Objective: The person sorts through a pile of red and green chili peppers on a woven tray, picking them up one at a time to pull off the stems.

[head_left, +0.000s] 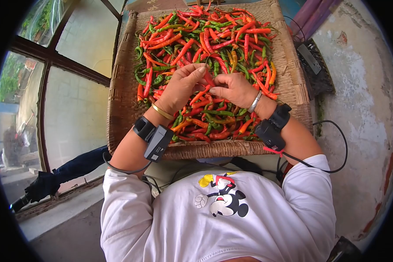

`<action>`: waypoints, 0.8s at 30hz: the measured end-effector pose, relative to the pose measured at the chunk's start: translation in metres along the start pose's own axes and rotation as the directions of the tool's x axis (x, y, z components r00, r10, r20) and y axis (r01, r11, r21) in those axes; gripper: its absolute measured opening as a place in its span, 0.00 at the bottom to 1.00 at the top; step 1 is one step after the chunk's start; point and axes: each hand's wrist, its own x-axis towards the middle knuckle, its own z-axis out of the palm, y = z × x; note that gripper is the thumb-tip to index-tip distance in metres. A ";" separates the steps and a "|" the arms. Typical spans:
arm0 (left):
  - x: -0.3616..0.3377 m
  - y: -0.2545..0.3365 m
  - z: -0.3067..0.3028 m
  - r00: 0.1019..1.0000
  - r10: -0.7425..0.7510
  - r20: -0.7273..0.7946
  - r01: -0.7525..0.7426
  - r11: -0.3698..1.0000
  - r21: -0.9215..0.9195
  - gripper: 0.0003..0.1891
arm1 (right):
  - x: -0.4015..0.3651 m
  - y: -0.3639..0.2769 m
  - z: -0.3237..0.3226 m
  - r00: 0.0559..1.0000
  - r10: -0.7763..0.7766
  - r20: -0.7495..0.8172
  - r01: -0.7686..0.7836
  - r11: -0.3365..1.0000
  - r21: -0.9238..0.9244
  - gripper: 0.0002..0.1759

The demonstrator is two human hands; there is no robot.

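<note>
A red chili pepper (209,79) is held up between my two hands, over the middle of the woven tray (196,151). My left hand (184,86) is closed in a pinch at the pepper's upper end, thumb against the fingers. From the other side my right hand (236,90) has its curled fingers and thumb closed at the lower end. Below and beyond both hands lies a thick heap of chili peppers (192,32), mostly red, with green and orange ones mixed in. My fingers hide part of the held pepper.
A framed window (81,43) is at the left, with a dark folded umbrella (81,165) beneath it. At the right stands a worn wall (353,96), and a black object (314,65) sits beside the tray. Black cables (343,135) run from my wrist devices.
</note>
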 end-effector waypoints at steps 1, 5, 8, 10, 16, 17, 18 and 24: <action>0.000 -0.002 0.001 1.000 0.002 -0.025 0.001 0.995 0.104 0.09 | 0.001 0.000 0.000 0.999 -0.015 -0.036 0.010 0.992 -0.125 0.15; 0.001 -0.008 0.001 0.998 0.048 0.036 -0.055 0.971 0.235 0.11 | 0.001 0.007 0.002 0.976 -0.147 -0.159 0.111 0.971 -0.213 0.14; -0.002 -0.005 0.006 0.998 0.055 -0.004 -0.049 0.924 0.379 0.11 | 0.002 0.005 0.003 0.955 -0.064 -0.291 0.107 0.985 0.135 0.13; -0.005 0.000 0.008 0.998 0.056 0.021 -0.059 0.877 0.477 0.12 | 0.003 0.004 0.002 0.953 -0.020 -0.302 0.106 0.957 0.271 0.11; -0.003 -0.010 0.002 0.984 0.056 0.170 -0.156 0.734 0.660 0.11 | 0.000 -0.002 0.000 0.980 0.077 -0.185 0.003 0.918 0.397 0.09; -0.002 -0.013 0.000 0.984 0.055 0.171 -0.156 0.735 0.660 0.11 | -0.001 -0.003 -0.003 0.980 0.078 -0.185 0.002 0.917 0.398 0.09; -0.001 -0.013 0.000 0.976 0.086 0.202 -0.206 0.681 0.703 0.11 | -0.002 -0.006 -0.009 0.982 0.156 -0.110 -0.096 0.902 0.422 0.09; -0.004 -0.006 0.009 0.944 0.229 0.238 -0.318 0.437 0.841 0.12 | -0.001 0.009 -0.031 0.944 0.260 0.205 -0.331 0.767 0.550 0.12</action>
